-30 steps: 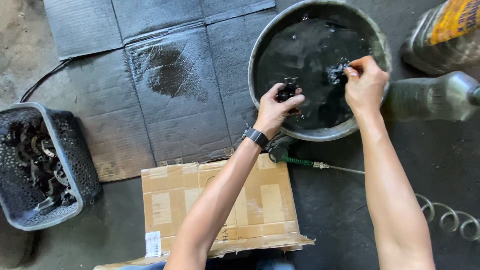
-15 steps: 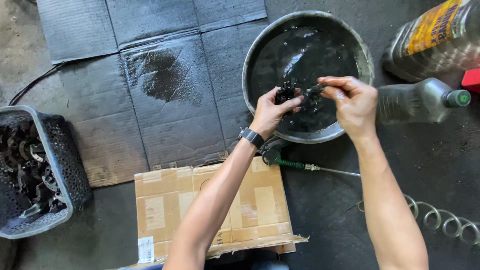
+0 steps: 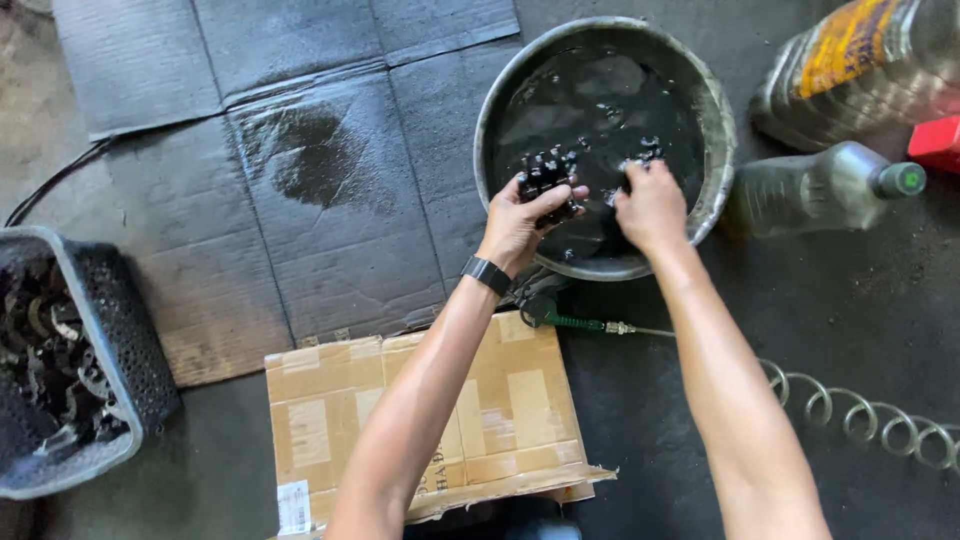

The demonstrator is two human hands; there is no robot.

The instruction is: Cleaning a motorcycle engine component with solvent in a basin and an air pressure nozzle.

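Both hands work over a round metal basin (image 3: 722, 150) filled with black, oily liquid. The left hand (image 3: 525, 215) is closed around a small, dark, blocky metal part (image 3: 548, 180), thumb pressed across it and fingers wrapped behind, holding it just above the liquid at the near side of the basin — the part is coated black and dripping. The right hand (image 3: 652, 205) is beside it, knuckles up, fingers curled down onto a second small dark piece (image 3: 643, 158) at the liquid's surface; whether it truly grips that piece or only rubs it I cannot tell, since the fingertips are hidden. A black watch (image 3: 487, 274) sits on the left wrist. As to progress, judging from the layout alone: a grey plastic crate (image 3: 118, 330) well to the left is full of grimy metal parts (chains and links, it seems), while the flattened dark cardboard sheet (image 3: 300, 200) between crate and basin carries only a wet stain and no parts — so the work looks early, with one or two pieces in the bath and most waiting in the crate. A plastic bottle (image 3: 820, 190) lies beside the basin, and a taped brown box (image 3: 450, 420) sits near the person.
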